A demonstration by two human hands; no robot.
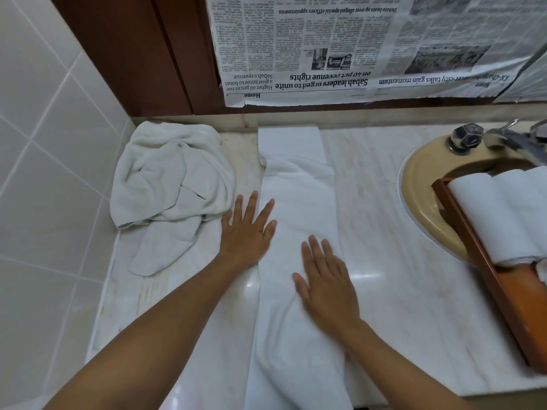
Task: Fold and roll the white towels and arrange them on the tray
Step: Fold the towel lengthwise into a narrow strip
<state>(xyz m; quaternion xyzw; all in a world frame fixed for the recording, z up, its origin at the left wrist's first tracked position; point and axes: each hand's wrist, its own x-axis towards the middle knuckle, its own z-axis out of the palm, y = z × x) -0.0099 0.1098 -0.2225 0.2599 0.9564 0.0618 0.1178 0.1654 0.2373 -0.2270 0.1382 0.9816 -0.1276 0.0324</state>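
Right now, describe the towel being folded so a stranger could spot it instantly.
Start at the marble counter, left of the beige sink. The long towel runs down its middle, flat under both open hands. Unlike the crumpled towel near the wall, it's a smooth narrow strip.

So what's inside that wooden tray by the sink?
The wooden tray holds rolled white towels lying side by side, at least two. Its right part runs out of view, and the towels cover the tray floor beneath them.

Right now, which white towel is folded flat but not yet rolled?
The long towel strip down the middle of the counter, under both hands. The towel heap at its left is crumpled and unfolded; the rolled towels already sit in the tray.
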